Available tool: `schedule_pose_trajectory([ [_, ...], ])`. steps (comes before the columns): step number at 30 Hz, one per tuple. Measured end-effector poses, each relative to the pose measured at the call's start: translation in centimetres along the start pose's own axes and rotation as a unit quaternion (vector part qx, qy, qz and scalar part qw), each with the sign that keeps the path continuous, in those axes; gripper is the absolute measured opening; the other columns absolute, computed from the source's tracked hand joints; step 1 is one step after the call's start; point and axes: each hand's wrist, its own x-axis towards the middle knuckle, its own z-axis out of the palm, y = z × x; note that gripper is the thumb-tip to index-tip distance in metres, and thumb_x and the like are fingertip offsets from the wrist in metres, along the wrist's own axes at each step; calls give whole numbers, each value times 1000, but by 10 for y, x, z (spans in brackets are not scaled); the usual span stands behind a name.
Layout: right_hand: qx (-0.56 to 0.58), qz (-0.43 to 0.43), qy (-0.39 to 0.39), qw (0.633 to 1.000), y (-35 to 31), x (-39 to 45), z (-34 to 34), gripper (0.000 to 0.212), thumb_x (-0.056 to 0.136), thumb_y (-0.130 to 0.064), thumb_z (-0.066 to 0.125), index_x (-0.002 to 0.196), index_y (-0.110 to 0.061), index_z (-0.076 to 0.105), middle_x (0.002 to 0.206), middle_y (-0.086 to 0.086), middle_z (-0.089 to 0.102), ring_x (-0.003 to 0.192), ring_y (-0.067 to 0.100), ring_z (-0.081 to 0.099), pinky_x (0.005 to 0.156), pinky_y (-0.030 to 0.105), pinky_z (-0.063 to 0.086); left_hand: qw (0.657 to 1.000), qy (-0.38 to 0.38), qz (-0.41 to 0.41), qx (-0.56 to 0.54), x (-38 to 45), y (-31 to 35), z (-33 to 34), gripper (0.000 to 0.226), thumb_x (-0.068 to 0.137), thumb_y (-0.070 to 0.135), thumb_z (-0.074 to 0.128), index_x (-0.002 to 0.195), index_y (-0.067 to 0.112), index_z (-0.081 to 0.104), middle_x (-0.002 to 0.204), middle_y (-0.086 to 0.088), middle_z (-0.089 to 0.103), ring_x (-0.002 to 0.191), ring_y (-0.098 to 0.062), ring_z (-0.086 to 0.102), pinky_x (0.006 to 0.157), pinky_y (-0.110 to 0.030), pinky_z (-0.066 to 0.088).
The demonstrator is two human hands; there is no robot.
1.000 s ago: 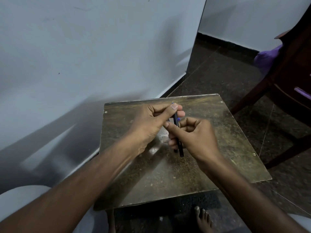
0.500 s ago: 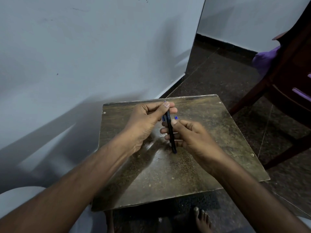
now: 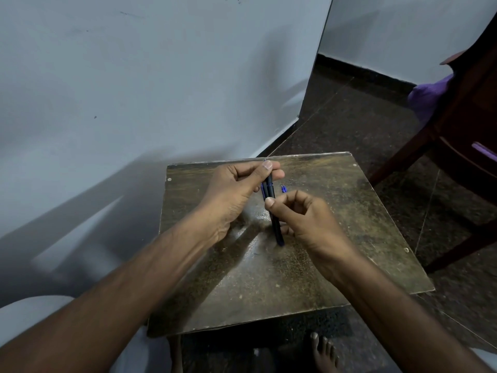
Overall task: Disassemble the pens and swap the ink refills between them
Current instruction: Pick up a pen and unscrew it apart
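Worn wooden stool top by pale wall. Left hand pinches black pen upper end w/ a blue part; right hand curls round its barrel — mid-disassembly. Next: prob. a steady pull apart.

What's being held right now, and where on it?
A dark pen: left hand pinches its upper end, right hand grips mid-barrel.

A single head-worn wide-angle camera looks forward and steeply down over both forearms onto a small, worn, square brown tabletop close below. Its view (there is no second one) takes in the pale grey wall at left and the dark speckled floor beyond.
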Motion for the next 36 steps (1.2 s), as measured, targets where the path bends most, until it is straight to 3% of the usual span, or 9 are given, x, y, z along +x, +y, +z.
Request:
schedule_pose_trajectory([
  [6,69,12,-51,996,-3,-4,4,28,110,-31,59,118,-13,78,101,4,83,83,9,72,73,24,58,1000,-5,-7,-19,-2,0,3,22,105,28,70,116,15,84,101,10,87,59,12,63,52,-4,49],
  [9,67,3,-39,997,-4,-4,2,16,101,-23,72,106,-9,77,93,6,81,77,12,71,71,25,59,1000,-6,-8,-9,-2,0,3,24,105,29,71,118,15,84,102,9,87,65,15,68,56,-2,49],
  [12,102,32,-41,993,-7,-4,2,29,85,-25,85,103,-7,71,86,7,80,72,15,73,65,27,62,1000,-16,-8,-12,-3,-1,3,25,104,30,72,118,14,84,103,8,87,73,14,72,60,0,49],
  [17,170,74,-73,980,-10,-4,4,35,112,-26,54,120,-2,77,94,8,80,75,8,69,62,23,57,1000,-4,-15,-11,-2,0,4,24,103,29,73,116,12,84,100,8,87,65,11,69,54,-3,50],
  [23,147,47,-65,986,-6,-4,3,15,96,-9,78,109,-4,72,85,4,74,75,12,73,68,28,64,1000,10,-19,-6,0,0,3,24,92,35,85,103,14,87,93,5,88,70,11,74,58,-1,48],
  [27,68,51,-70,994,-4,-4,4,31,96,-29,80,114,-5,73,77,-2,69,60,9,58,56,28,45,1000,17,-18,6,1,-2,5,20,88,39,88,87,20,87,88,6,87,71,11,72,61,-1,48],
  [30,147,58,-76,984,-5,0,3,41,111,-35,56,118,-1,78,83,1,71,65,6,56,54,21,44,999,20,-22,12,1,-3,3,22,88,42,88,85,20,87,87,7,86,72,10,73,63,-2,48],
  [32,149,51,-70,985,-5,1,3,38,113,-29,53,112,-3,80,85,1,71,70,6,59,57,20,48,1000,19,-20,11,1,-2,2,24,88,41,88,89,17,87,89,6,86,75,9,74,70,-5,50],
  [36,153,46,-69,985,-4,0,1,15,92,-18,77,100,-6,71,84,6,73,72,13,69,73,30,61,999,27,-17,26,-2,1,2,31,84,44,89,93,15,87,91,5,87,84,8,76,90,-26,50],
])
